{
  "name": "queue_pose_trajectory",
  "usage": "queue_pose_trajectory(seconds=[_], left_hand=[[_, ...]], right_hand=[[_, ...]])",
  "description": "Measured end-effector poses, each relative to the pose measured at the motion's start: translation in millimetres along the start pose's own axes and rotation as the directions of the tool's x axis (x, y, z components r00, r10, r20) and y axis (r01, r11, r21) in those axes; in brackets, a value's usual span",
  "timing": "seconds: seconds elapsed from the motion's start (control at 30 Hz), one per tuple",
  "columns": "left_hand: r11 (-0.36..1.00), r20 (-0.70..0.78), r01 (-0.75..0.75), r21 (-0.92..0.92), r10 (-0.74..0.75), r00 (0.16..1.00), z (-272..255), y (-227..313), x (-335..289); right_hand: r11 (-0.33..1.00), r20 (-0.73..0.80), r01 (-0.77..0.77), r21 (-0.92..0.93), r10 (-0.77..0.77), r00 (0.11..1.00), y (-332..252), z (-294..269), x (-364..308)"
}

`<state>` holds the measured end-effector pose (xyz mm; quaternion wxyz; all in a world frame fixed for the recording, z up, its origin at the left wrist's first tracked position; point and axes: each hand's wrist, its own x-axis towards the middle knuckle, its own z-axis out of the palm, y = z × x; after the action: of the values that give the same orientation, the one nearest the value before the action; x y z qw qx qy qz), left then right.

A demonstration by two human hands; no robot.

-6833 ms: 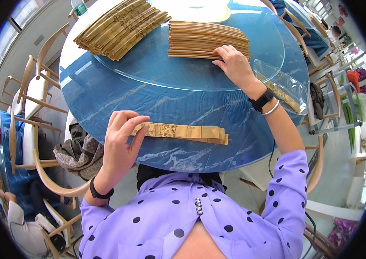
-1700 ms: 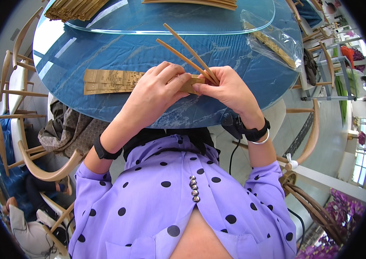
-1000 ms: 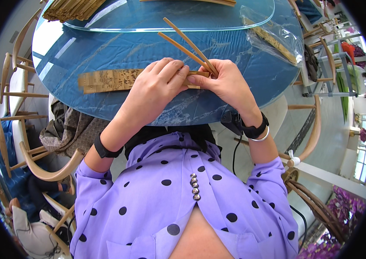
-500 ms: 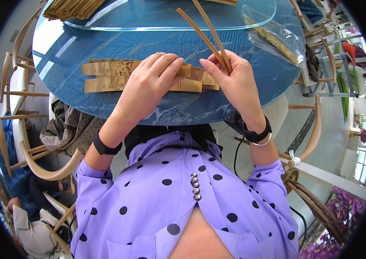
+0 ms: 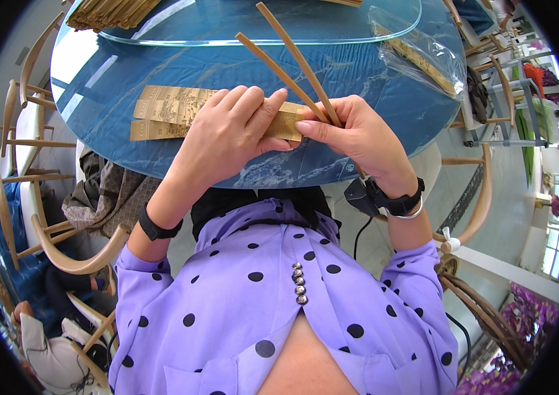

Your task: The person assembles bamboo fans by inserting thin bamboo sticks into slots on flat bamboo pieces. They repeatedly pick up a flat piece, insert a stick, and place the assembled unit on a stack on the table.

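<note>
A pair of wooden chopsticks (image 5: 291, 51) slants up and to the left from my right hand (image 5: 365, 141), whose fingers are closed around their lower part. The right thumb also presses the end of a brown printed paper sleeve (image 5: 285, 123). My left hand (image 5: 227, 128) pinches that same sleeve from its left side, the palm hiding much of it. Under and left of the left hand, more flat paper sleeves (image 5: 167, 105) lie overlapping on the blue marble-patterned table (image 5: 102, 131). Whether the chopstick ends touch the sleeve is hidden by the right fingers.
Across the table is the edge of a raised glass turntable (image 5: 260, 44). A stack of brown strips (image 5: 111, 12) sits at the far left. Near the right edge lies a clear plastic bag (image 5: 418, 59) with something brown inside. Wooden chairs (image 5: 477, 197) stand on both sides.
The chopsticks have shifted left and tilt more to the left. My right hand has come down and turned, its thumb now on the sleeve's end. The sleeves on the table have fanned and shifted slightly.
</note>
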<state>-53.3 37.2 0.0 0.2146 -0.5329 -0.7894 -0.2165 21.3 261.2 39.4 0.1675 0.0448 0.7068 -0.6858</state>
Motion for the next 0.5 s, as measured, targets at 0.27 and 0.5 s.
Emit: queue_pose_trajectory(seconds=[0.27, 0.5], left_hand=[[0.997, 0.06, -0.067, -0.024, 0.069, 0.996, -16, 17, -2], [0.995, 0.017, -0.082, -0.056, 0.083, 0.996, -21, 15, -5]], right_hand=[[0.996, 0.179, 0.06, 0.066, -0.071, 0.981, 1, 0, -9], [0.998, 0.19, 0.066, 0.006, -0.066, 0.98, -3, 0, -16]])
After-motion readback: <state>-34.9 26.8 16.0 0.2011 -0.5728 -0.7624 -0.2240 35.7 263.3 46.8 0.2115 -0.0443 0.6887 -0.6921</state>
